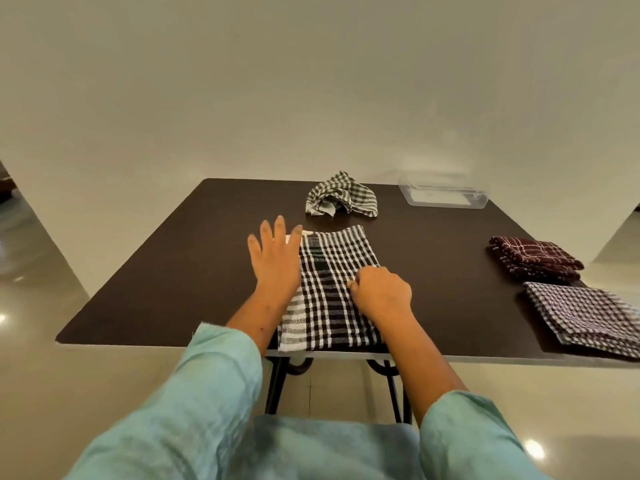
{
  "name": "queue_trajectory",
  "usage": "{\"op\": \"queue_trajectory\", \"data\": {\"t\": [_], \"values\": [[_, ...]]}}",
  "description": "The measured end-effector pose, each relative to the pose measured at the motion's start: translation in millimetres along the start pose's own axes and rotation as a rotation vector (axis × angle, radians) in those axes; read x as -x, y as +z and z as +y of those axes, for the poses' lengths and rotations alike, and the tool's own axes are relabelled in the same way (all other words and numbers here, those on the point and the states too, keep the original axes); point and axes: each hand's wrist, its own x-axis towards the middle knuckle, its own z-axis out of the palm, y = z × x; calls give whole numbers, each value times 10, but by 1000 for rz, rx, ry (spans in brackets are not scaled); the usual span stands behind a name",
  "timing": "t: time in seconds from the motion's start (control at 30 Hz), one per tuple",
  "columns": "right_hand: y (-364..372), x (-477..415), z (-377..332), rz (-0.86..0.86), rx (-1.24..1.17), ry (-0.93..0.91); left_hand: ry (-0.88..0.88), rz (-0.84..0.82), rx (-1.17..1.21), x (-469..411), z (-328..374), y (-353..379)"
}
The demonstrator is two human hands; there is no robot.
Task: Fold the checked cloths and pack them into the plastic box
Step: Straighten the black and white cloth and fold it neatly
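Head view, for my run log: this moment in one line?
left hand: flat on black-and-white cloth | right hand: pinches it | green cloth: crumpled

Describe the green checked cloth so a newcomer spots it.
Start at the dark table. Near its far edge, left of the clear plastic box, lies the green checked cloth. It alone is a crumpled heap, not folded flat.

A black and white cloth (332, 289) lies flat, folded into a long strip. Behind it sits a crumpled green checked cloth (341, 195). A dark red cloth (535, 259) and a small-checked red cloth (585, 317) lie folded on the right. The clear plastic box (443, 195), maybe empty, stands far back.
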Motion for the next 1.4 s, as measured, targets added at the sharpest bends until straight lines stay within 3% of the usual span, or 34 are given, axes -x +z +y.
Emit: {"op": "queue_trajectory", "data": {"t": [0.07, 0.13, 0.2, 0.27, 0.47, 0.57, 0.67, 0.73, 0.87, 1.03, 1.13, 1.27, 1.4], "values": [[66, -44, 27, 71, -80, 15, -178, -53, 193, 170, 34, -43], [122, -91, 56, 102, -105, 48, -281, -210, 324, 299, 45, -53], [154, -135, 92, 48, -81, 115, -316, -326, 393, 362, 52, -56], [187, -209, 126, -23, -146, 126, -358, -342, 469, 360, 31, -44], [-79, -317, 164, -283, -801, 163, -457, -473, 825, 224, -56, -105], [-142, -379, 255, -436, -945, 140, -492, -549, 1226, 234, -133, -81], [-189, -398, 330, -473, -1165, 96, -448, -522, 1461, 229, -230, -134], [-287, -357, 338, -406, -1263, 24, -411, -464, 1554, 230, -245, -274], [-547, -296, 311, -204, -1200, -194, -282, -109, 1394, 130, -213, -522], [-806, -338, 335, 22, -804, -264, -113, 216, 943, 37, -129, -760], [-882, -319, 330, 146, -671, -183, -82, 275, 776, 54, -96, -805], [-966, -255, 360, 214, -700, -230, -63, 313, 639, 88, -108, -829], [-957, -260, 466, 197, -826, -217, -70, 223, 749, 43, -185, -831]]}}
